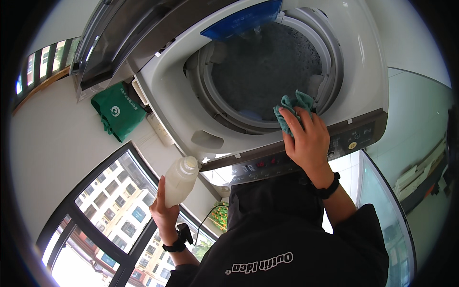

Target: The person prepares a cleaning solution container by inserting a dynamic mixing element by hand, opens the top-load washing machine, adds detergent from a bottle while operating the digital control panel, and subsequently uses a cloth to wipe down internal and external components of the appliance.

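Note:
My left hand (165,211) grips a translucent plastic bottle (180,181) of pale, cloudy look. Its round top tilts toward the washing machine's front left corner. In my right hand (307,140) is a bunched teal cloth (292,109), held over the front right of the tub opening. Before me stands a top-loading washing machine (172,104) with its lid (125,39) raised. Greyish water (265,71) with some bubbles fills the drum inside the ring (209,86). Part of the cloth is hidden behind my fingers.
The control panel (265,166) with lit red digits runs along the machine's front edge. A blue panel (244,21) overhangs the back of the tub. To the left, a green bag (120,111) lies beside the machine, near a dark-framed window (107,201). A glass panel (389,215) stands at right.

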Demonstrator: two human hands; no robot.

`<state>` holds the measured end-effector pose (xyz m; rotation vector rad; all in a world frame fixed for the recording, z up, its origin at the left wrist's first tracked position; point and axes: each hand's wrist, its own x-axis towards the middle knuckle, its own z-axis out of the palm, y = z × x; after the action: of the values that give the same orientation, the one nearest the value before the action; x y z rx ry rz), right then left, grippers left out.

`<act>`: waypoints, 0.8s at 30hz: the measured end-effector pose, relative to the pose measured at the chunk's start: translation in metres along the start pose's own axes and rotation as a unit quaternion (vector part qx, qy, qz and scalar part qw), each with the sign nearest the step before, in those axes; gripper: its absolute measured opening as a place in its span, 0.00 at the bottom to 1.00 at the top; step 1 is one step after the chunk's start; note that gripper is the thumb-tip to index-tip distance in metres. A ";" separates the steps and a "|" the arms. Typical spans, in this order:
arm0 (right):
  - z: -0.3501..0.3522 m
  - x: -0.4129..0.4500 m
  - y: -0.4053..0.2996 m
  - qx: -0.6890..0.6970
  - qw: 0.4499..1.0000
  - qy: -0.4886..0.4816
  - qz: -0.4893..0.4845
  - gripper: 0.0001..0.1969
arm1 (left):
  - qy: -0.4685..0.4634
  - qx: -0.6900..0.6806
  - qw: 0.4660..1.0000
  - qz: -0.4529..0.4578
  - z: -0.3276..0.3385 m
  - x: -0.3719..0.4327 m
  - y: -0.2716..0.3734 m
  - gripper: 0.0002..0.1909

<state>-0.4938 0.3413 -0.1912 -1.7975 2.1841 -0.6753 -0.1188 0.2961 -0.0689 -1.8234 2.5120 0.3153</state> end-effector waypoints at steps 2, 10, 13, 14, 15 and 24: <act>0.000 0.000 0.000 0.000 1.000 -0.001 0.000 0.28 | -0.014 -0.001 1.000 -0.017 0.000 -0.001 0.000 0.34; -0.003 0.004 -0.001 0.015 1.000 0.000 -0.011 0.25 | -0.002 -0.001 1.000 -0.010 0.001 -0.004 0.003 0.33; -0.004 0.003 0.000 0.010 1.000 -0.012 -0.006 0.26 | -0.004 -0.001 1.000 -0.001 0.002 -0.004 0.001 0.32; -0.003 0.002 0.001 0.008 1.000 -0.015 -0.007 0.27 | -0.005 0.004 1.000 0.002 0.003 -0.005 0.001 0.32; -0.001 0.001 0.002 0.008 1.000 -0.018 -0.007 0.27 | -0.008 0.005 1.000 0.003 0.002 -0.007 -0.001 0.32; 0.002 0.000 0.006 0.016 1.000 -0.018 -0.016 0.25 | -0.020 0.024 0.999 0.004 0.002 -0.011 -0.007 0.32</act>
<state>-0.4975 0.3412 -0.1959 -1.8176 2.1137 -0.6743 -0.1090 0.3046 -0.0704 -1.7728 2.4773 0.2873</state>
